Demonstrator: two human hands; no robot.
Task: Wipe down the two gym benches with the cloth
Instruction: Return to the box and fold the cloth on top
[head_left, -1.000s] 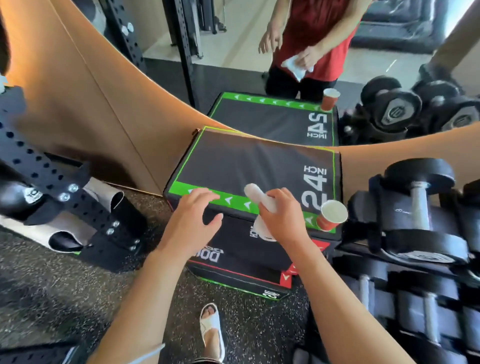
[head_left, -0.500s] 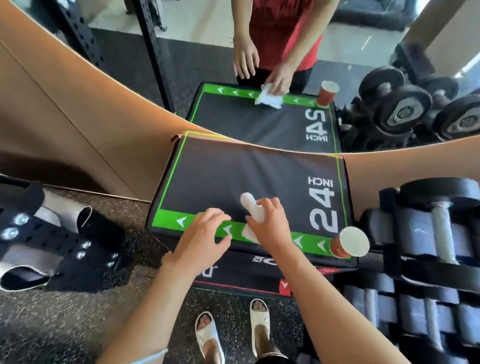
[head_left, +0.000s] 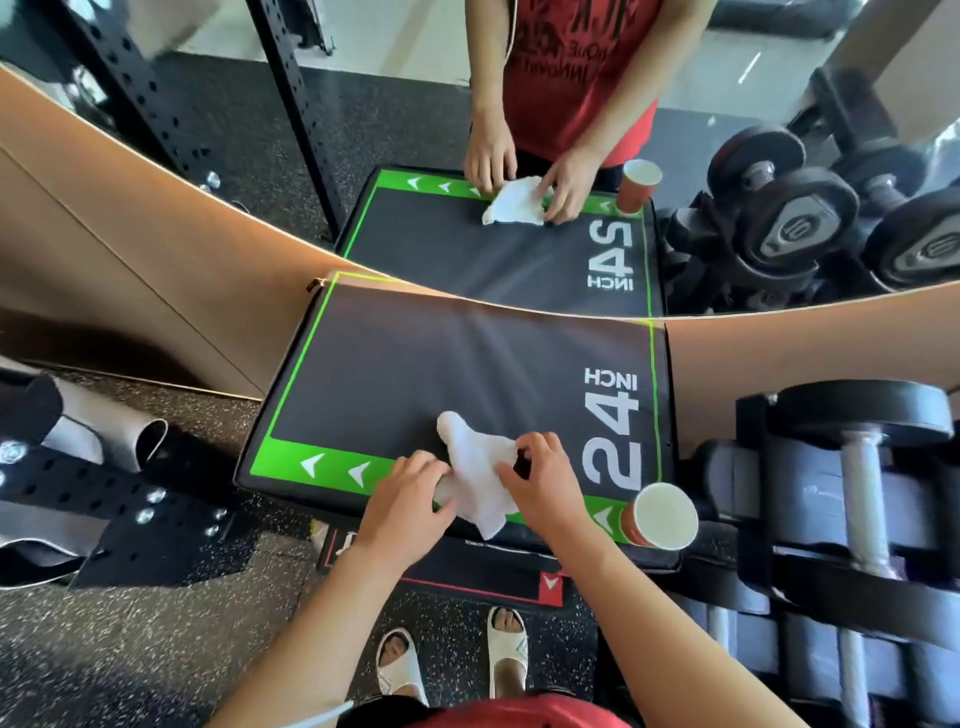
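While both hands work at the white cloth on the near edge of the black 24-inch padded box, the step in hand appears to be spreading the cloth out, with wiping of the top not yet begun. Left hand pinches the cloth's left edge with curled fingers; right hand pinches its right edge likewise. Next move, in my judgement, calls for flattening the cloth and sweeping toward the mirror (minding the paper cup on the near right corner). A second box shows beneath. Dumbbells stand right; speckled rubber floor below.
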